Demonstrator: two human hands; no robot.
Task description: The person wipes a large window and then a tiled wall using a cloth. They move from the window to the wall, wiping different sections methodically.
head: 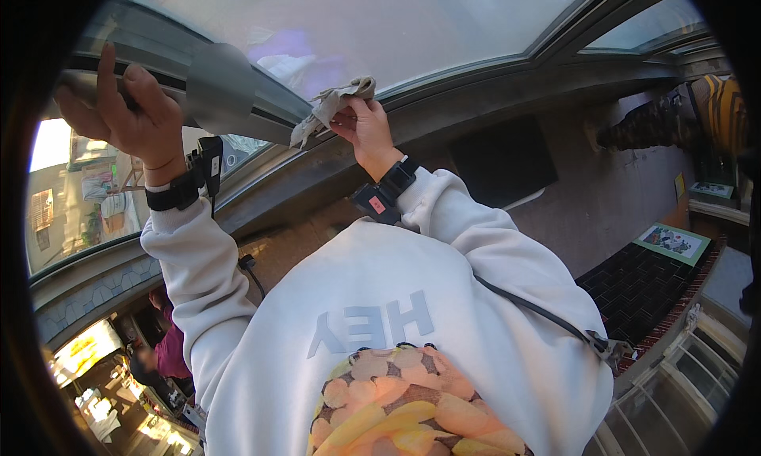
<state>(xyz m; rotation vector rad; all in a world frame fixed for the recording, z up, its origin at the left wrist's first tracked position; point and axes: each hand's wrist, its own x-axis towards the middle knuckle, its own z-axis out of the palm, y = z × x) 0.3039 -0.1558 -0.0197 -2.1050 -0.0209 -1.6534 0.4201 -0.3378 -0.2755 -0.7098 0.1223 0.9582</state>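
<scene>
My right hand (368, 129) pinches a crumpled grey cloth (333, 105) between thumb and fingers. The cloth lies against the lower corner of a metal window frame (285, 108), beside a large glass pane (404, 34). At the upper left, my left hand (134, 108) is raised by the frame with its fingers apart and nothing held in it; whether its fingertips touch the frame cannot be told. A round grey patch (220, 87) covers part of the frame between my hands. Both wrists carry black strapped devices.
A ledge (505, 93) runs along the window's foot. Another person in a purple top (172, 349) is at the lower left. Someone in yellow and black stripes (722, 114) is at the far right. A framed picture (672, 242) lies near black tiles (624, 289). A black cable crosses my right sleeve.
</scene>
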